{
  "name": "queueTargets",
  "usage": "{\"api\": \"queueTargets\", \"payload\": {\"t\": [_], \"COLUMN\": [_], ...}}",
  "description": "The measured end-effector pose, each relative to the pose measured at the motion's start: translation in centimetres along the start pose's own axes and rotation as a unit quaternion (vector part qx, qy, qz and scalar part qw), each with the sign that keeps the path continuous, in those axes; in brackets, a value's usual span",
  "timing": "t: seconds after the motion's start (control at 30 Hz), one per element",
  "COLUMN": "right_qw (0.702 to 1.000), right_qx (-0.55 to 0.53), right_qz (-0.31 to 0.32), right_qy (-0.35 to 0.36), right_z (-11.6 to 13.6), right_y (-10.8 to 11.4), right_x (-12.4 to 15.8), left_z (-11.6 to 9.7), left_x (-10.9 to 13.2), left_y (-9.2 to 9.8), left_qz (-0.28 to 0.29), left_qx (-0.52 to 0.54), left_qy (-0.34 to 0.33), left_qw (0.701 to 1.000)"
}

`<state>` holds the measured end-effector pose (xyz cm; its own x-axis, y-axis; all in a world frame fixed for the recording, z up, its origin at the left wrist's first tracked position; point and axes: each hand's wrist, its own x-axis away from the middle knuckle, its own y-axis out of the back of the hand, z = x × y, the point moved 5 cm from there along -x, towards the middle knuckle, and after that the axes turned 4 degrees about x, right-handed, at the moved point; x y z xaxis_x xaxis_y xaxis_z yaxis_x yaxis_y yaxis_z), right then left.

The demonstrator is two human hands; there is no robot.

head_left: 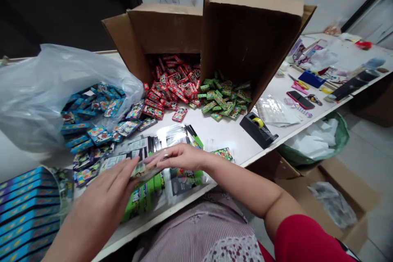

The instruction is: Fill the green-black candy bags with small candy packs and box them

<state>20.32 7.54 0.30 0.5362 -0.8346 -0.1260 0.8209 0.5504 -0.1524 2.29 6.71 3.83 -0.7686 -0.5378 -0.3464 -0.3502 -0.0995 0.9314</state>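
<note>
Between my two hands is a small clear plastic packet [145,170] with printed contents, low over the table's front edge. The fingers of my left hand [107,192] close on its left side. My right hand [184,157] grips its far right end, fingers bent over it. Beneath and beside them lie flat black-and-green printed pouches [184,182]. A stack of green printed pouches [143,200] sits below my left fingers. Small purple boxes [89,174] are left of the hands. The packet's contents are partly hidden by my fingers.
Cardboard boxes behind spill red packs [175,86] and green packs [225,96]. A plastic bag [27,90] of blue packs [98,133] stands left, above stacked blue boxes [30,213]. A tape dispenser [258,129] and phone [300,99] lie right.
</note>
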Motion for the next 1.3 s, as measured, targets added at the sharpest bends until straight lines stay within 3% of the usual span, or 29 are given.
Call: {"api": "queueTargets", "payload": {"t": [0.13,0.2,0.23,0.3,0.33,0.37,0.43,0.5,0.57,0.63,0.7,0.77,0.83,0.97,1.07,1.13,1.23,1.3], "right_qw": [0.996,0.973,0.947,0.894,0.896,0.921,0.975,0.989,0.978,0.958,0.945,0.937,0.943,0.967,0.962,0.964,0.969,0.970], "right_qx": [0.085,0.192,0.244,0.286,0.266,0.223,0.106,0.026,0.034,0.082,0.112,0.121,0.106,0.076,0.096,0.091,0.078,0.077], "right_qz": [-0.017,-0.122,-0.202,-0.335,-0.347,-0.316,-0.197,-0.137,-0.191,-0.262,-0.300,-0.322,-0.307,-0.186,-0.172,-0.164,-0.127,-0.115], "right_qy": [0.019,0.039,0.057,0.081,0.075,0.054,-0.006,-0.052,-0.074,-0.079,-0.072,-0.065,-0.074,-0.157,-0.190,-0.190,-0.197,-0.199], "right_z": [1.4,2.5,3.1,3.6,3.2,2.4,0.2,-1.5,-2.5,-3.0,-3.1,-3.2,-3.3,-3.8,-4.3,-4.9,-6.2,-6.6], "right_y": [-0.2,0.4,0.9,1.5,1.4,1.0,-0.5,-1.6,-1.5,-0.8,-0.2,0.0,-0.3,-1.9,-2.2,-2.5,-3.3,-3.5], "right_x": [0.3,0.8,1.3,2.5,2.7,2.5,1.8,1.3,1.1,1.1,1.0,0.9,0.8,1.2,2.3,3.1,4.3,5.3], "left_z": [0.0,0.7,1.1,1.7,1.8,1.7,1.4,1.0,0.6,0.2,-0.2,-0.7,-0.9,-0.9,-1.1,-0.7,0.3,0.3], "left_x": [-0.6,-0.7,-0.6,-0.1,0.0,0.1,-0.3,-0.7,-0.9,-0.7,-0.1,0.7,1.8,3.2,2.9,2.3,1.3,0.7], "left_y": [-0.2,-0.3,-0.3,-0.5,-0.6,-0.9,-1.8,-3.0,-4.4,-5.4,-6.0,-6.4,-6.7,-7.0,-7.5,-7.3,-6.1,-5.6], "left_qz": [-0.030,-0.063,-0.089,-0.150,-0.178,-0.193,-0.210,-0.216,-0.213,-0.210,-0.189,-0.154,-0.147,-0.212,-0.172,-0.186,-0.261,-0.279], "left_qx": [0.042,0.105,0.142,0.223,0.269,0.321,0.432,0.546,0.645,0.702,0.706,0.675,0.656,0.687,0.726,0.738,0.717,0.713], "left_qy": [0.034,0.116,0.175,0.297,0.340,0.370,0.393,0.399,0.399,0.390,0.385,0.397,0.420,0.442,0.432,0.415,0.396,0.392], "left_qw": [0.998,0.986,0.970,0.916,0.883,0.850,0.785,0.704,0.615,0.558,0.563,0.602,0.610,0.537,0.506,0.497,0.510,0.510]}}
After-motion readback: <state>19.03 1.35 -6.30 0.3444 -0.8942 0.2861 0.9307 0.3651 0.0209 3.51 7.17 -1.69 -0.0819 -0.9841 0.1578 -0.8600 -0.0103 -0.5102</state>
